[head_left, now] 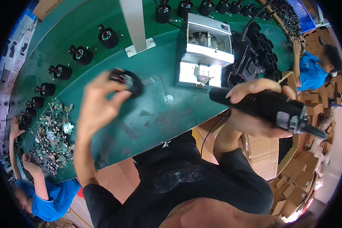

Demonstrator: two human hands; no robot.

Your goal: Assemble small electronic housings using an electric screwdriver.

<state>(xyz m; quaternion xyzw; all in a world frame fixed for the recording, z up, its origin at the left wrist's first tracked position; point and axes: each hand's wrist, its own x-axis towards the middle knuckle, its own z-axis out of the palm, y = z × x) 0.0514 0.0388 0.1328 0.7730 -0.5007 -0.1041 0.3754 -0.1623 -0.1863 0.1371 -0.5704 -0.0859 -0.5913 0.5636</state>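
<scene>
Between the thumb and fingers of my left hand is a black round housing with small parts and wires on its top. I hold it tilted over the green table; hand and housing are slightly blurred. My right hand is wrapped around a black electric screwdriver, raised off the table's near right edge and lying roughly level. Just beyond the screwdriver stands a silver and black screw feeder, with loose screws in its tray and a bright light at its front.
Several similar black housings line the far green strip. A grey post stands mid-table. Small circuit boards are heaped at left. Black rings are stacked right of the feeder. People in blue work at lower left and far right.
</scene>
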